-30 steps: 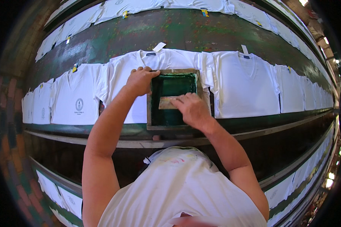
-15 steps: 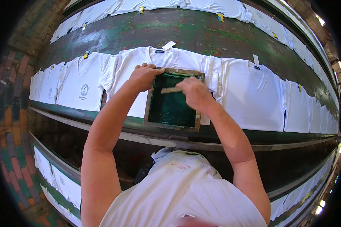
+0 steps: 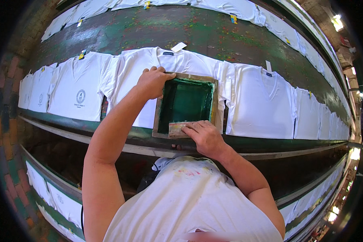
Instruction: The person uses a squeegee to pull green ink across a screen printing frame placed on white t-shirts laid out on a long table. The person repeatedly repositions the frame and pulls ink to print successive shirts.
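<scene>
A wooden-framed printing screen [image 3: 215, 94] with dark green mesh lies over the lower front of a white V-neck T-shirt [image 3: 133, 72]. My left hand [image 3: 152, 82] is closed on the screen's upper left corner, fingers over the frame's edge. My right hand [image 3: 205, 136] grips a flat wooden squeegee [image 3: 176, 130] at the screen's near end, its lower edge down against the mesh. Most of the shirt's front is hidden under the frame. A white tag [image 3: 178, 47] sticks up at the shirt's neckline.
More white T-shirts lie side by side along the table; the shirt on the left [image 3: 77, 84] bears a dark round print, while the shirt on the right [image 3: 263, 103] looks plain. Behind them runs a paint-spotted tabletop [image 3: 149, 36]. A wooden rail [image 3: 149, 151] edges the table in front of me.
My right hand has drawn the squeegee toward me, from the screen's far part to its near end. My left hand still holds the same corner. The view has shifted slightly.
</scene>
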The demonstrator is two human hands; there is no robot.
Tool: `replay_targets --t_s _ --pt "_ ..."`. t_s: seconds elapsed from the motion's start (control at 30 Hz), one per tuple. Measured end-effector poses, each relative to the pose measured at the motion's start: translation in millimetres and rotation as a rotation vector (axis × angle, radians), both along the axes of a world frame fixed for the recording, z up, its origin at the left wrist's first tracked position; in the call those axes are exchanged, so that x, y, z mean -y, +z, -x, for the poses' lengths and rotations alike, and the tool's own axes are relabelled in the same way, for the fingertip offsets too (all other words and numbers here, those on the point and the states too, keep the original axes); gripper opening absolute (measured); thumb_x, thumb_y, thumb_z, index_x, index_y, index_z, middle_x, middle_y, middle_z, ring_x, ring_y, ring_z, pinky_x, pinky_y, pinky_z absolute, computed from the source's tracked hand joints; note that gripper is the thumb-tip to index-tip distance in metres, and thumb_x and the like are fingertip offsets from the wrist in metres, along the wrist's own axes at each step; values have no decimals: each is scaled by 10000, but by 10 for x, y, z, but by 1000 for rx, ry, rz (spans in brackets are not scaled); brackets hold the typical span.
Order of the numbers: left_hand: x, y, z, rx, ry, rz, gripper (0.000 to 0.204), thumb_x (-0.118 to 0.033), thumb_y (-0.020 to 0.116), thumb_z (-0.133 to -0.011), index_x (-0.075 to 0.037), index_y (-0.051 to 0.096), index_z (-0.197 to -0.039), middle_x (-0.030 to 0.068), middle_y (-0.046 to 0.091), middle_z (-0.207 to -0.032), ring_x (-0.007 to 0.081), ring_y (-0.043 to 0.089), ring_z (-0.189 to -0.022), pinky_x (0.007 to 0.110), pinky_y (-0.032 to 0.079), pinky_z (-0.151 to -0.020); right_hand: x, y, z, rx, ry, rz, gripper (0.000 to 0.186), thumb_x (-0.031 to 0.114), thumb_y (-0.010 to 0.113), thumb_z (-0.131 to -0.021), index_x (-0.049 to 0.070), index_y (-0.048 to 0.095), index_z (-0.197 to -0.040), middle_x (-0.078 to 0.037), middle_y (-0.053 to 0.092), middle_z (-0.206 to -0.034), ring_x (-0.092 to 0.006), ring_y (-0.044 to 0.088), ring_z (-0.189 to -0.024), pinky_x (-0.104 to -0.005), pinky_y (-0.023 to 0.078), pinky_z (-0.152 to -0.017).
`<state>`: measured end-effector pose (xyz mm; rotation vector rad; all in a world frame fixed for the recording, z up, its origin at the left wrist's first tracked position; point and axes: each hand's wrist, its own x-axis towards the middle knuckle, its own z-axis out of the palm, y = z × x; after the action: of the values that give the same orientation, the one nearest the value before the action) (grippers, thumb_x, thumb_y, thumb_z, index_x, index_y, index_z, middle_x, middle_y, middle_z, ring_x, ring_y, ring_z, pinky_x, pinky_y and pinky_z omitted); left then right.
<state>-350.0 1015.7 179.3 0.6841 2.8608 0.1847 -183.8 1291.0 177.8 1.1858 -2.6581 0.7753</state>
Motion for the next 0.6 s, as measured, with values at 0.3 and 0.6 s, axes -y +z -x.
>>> replay_targets --t_s 0.3,0.6 --pt "13 -38 20 -25 -37 14 922 -142 1012 -734 -318 689 -1580 97 723 -1350 337 688 -1327 545 537 -1085 -140 31 1261 167 -186 -37 467 -122 618 -888 53 790 -1286 -187 785 -1160 -410 729 -1107 -507 588 -1018" --pt "18 -42 41 24 -22 5 985 -133 1018 -707 -305 664 -1610 99 711 -1396 347 677 -1347 532 531 -1113 18 -56 344 49 -129 -50 481 -30 641 -877 88 807 -1313 -164 793 -1218 -387 731 -1097 -494 586 -983"
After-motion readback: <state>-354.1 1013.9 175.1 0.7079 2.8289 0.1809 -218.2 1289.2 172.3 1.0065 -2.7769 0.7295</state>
